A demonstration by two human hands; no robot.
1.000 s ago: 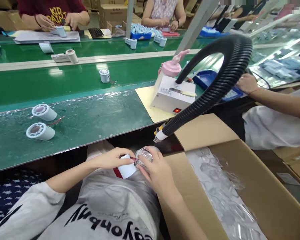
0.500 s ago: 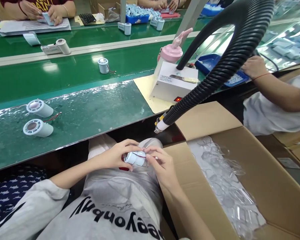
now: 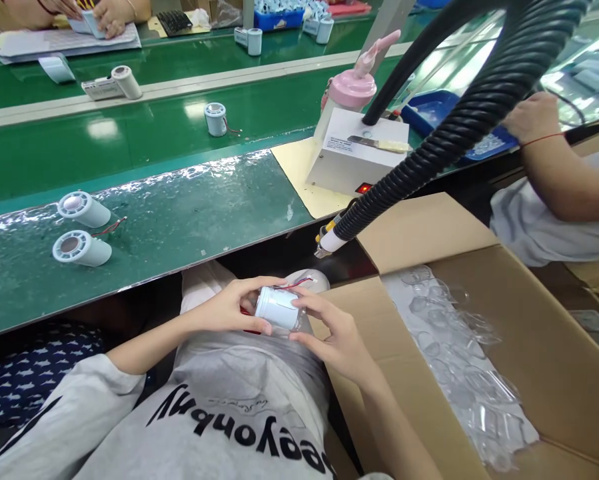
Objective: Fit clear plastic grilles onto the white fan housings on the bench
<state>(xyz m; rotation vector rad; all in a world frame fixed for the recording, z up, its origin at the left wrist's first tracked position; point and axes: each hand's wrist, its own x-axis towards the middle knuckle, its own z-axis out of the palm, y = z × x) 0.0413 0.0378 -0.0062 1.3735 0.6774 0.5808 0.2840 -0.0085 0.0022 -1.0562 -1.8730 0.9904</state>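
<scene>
Above my lap I hold a light-blue cylindrical housing (image 3: 278, 308) lying sideways, with thin red and dark wires along its upper side. My left hand (image 3: 234, 308) grips its left end between thumb and fingers. At the other end, the thumb and fingers of my right hand (image 3: 332, 327) close around it. Some clear plastic shows about the housing's right end and lower edge; how far it covers is hard to see. Something red is partly hidden behind my left fingers. Two similar housings (image 3: 82, 248) lie on their sides at the left of the green bench.
A black ribbed hose (image 3: 429, 157) with a metal-tipped nozzle (image 3: 324, 250) hangs beyond my hands, from a white box (image 3: 356, 150). To my right, an open carton (image 3: 554, 347) holds clear plastic parts (image 3: 459, 360). One housing (image 3: 215, 120) stands on the green belt. Co-workers' hands (image 3: 534, 120) are nearby.
The housing has turned in my hands, so more of its plain side faces me and the wires lie higher. My right fingers have moved from the wires to its right end.
</scene>
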